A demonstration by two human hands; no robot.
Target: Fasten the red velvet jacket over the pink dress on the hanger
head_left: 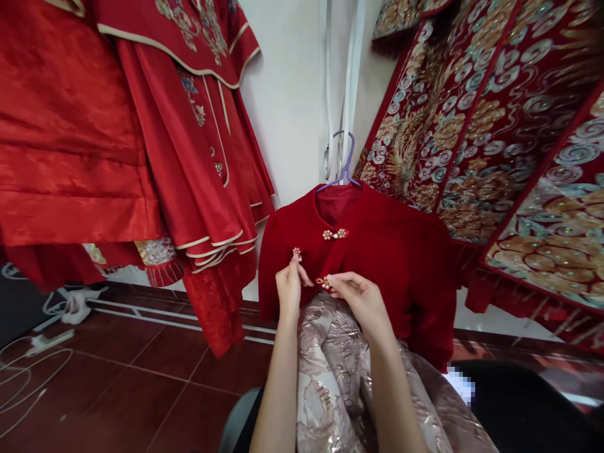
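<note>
My left hand (289, 286) pinches the red jacket's (391, 264) front edge beside a pearl button (297, 253); my right hand (356, 296) pinches a clasp (323, 282).

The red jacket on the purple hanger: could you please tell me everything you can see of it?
The red jacket looks like velvet, hanging front-on from a purple hanger. Its top pearl clasp is fastened; the front below is open. The left hand pinches one edge, the right hand pinches the lower clasp.
</note>
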